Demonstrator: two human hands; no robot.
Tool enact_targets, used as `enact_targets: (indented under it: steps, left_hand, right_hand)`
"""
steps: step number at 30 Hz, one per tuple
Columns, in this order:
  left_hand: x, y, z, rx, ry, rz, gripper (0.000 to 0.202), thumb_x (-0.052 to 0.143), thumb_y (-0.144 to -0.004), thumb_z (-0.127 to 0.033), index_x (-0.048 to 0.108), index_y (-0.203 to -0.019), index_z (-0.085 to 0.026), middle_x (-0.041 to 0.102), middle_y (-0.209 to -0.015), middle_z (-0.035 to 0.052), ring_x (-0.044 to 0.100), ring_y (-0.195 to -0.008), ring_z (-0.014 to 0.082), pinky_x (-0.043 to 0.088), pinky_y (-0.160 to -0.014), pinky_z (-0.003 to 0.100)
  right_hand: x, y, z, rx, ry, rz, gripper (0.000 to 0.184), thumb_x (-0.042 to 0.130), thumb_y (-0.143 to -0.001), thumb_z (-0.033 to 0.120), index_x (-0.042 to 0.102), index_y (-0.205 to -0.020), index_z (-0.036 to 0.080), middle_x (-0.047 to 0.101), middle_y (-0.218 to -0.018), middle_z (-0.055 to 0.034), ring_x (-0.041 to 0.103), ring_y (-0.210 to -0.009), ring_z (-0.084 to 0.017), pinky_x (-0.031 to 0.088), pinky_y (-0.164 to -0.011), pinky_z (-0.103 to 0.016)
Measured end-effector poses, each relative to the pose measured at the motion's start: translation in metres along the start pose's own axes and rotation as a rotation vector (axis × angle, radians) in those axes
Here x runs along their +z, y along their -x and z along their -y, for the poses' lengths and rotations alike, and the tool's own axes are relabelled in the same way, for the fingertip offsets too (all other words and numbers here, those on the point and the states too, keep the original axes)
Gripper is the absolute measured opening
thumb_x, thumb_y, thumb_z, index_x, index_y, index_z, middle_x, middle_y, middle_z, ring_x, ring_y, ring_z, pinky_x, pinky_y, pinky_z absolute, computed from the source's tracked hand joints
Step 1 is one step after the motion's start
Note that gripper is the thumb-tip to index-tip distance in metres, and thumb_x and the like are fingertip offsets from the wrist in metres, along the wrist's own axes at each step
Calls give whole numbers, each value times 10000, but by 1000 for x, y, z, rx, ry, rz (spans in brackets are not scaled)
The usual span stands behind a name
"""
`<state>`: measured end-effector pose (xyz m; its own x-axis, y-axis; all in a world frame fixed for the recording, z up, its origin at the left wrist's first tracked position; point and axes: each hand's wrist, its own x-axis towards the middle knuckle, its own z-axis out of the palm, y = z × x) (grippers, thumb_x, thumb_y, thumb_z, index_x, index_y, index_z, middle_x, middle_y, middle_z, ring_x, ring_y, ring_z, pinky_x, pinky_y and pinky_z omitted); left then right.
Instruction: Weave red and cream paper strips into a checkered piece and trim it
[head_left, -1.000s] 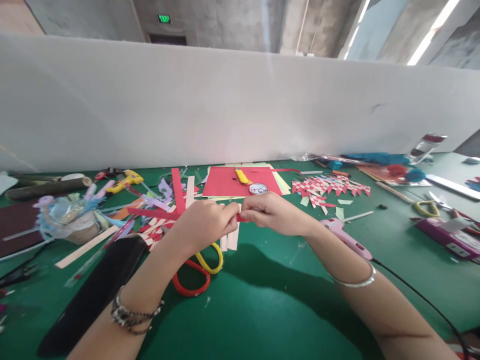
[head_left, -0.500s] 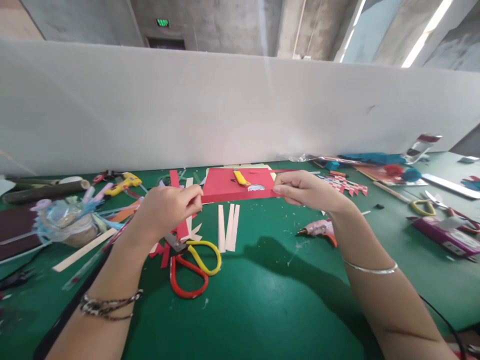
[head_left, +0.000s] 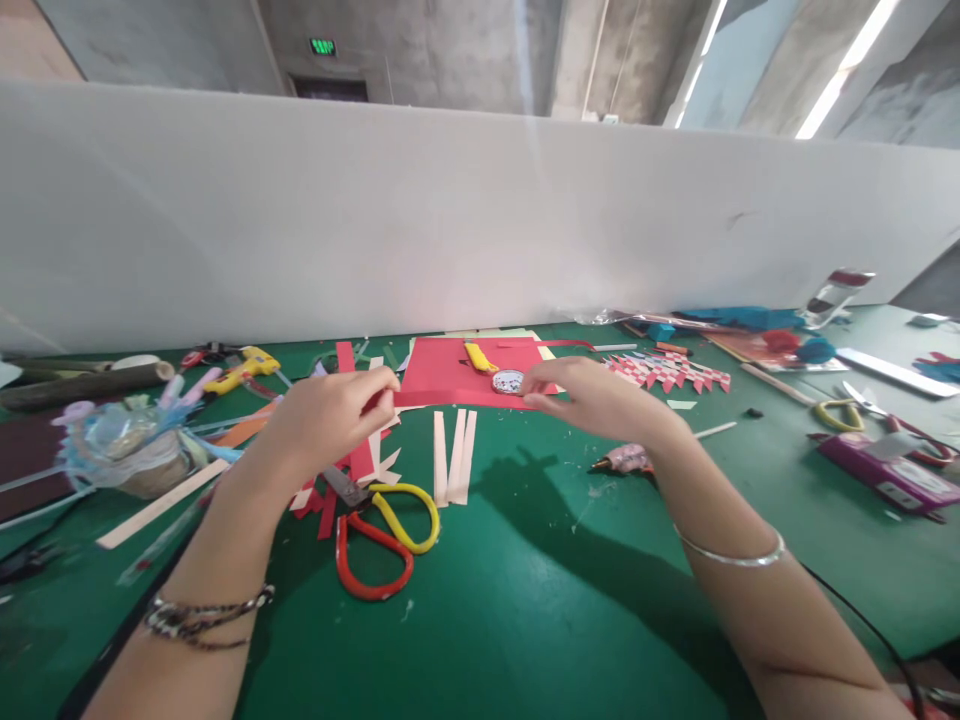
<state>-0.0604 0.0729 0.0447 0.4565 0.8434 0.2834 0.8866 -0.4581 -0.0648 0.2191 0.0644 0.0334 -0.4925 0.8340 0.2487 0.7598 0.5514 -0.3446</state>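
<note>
A narrow red paper strip [head_left: 457, 397] stretches level between my two hands, just in front of the red paper sheet [head_left: 435, 362]. My left hand [head_left: 330, 420] pinches the strip's left end. At the right end, the bent fingers and thumb of my right hand [head_left: 600, 397] close around the strip; its very tip is hidden there. Beside my right fingertips a round speckled white disc [head_left: 508, 381] rests on the sheet. A yellow utility knife [head_left: 476, 356] also lies on that sheet. Below the strip, several pale strips [head_left: 456, 455] lie on the green table.
Scissors with red and yellow handles [head_left: 386, 540] lie nearer me. A pink glue gun [head_left: 626, 459] is beneath my right wrist, a yellow glue gun [head_left: 244, 370] far left. Red-and-white checked pieces [head_left: 671, 372], a purple box [head_left: 889, 470] and a bottle [head_left: 838, 298] are right. A white partition [head_left: 465, 220] stands behind.
My right hand has moved slightly left along the strip, its fingers loosening a little. The strip sits slightly lower, and the round disc now shows whole. My left hand keeps its pinch.
</note>
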Motion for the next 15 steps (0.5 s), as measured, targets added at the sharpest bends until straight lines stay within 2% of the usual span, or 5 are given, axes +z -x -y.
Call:
enact_targets:
  steps: [2,4,6,9,15]
  left_hand:
    - [-1,0,-12,54,43,39,218,290,-828,-277,470,-725,-211,483,-538,-24,422,-466,121,225,-475,233]
    - [-2,0,-21,115,61,66,211,297,-836,-284,460,-723,-210,447,-515,-32,393,-447,115,203,-465,237]
    - [-3,1,-27,155,85,82,200,306,-841,-283,448,-720,-210,422,-503,-40,369,-435,111,194,-460,238]
    - [-5,3,-32,161,142,107,216,314,-853,-276,419,-677,-208,403,-488,-46,346,-427,106,196,-458,235]
    - [-3,3,-38,258,250,177,400,300,-905,-451,473,-647,-198,521,-578,-17,444,-508,117,233,-471,228]
  right_hand:
    - [13,-5,15,-104,-58,-48,260,457,-880,349,579,-1028,173,623,-1071,-85,547,-986,-197,388,-828,-322]
    - [24,-9,30,-182,-185,-47,276,429,-898,347,562,-1060,167,623,-1056,-81,553,-943,-170,398,-799,-292]
    - [31,-12,39,-189,-299,-10,248,388,-915,301,584,-960,156,636,-869,-46,549,-748,-120,398,-663,-235]
    - [37,-13,43,-138,-342,-7,250,391,-903,237,573,-760,144,534,-624,15,419,-547,-75,310,-522,-200]
    - [40,-13,43,-182,-309,-36,205,457,-873,195,547,-697,143,462,-566,43,333,-499,-55,254,-500,-192]
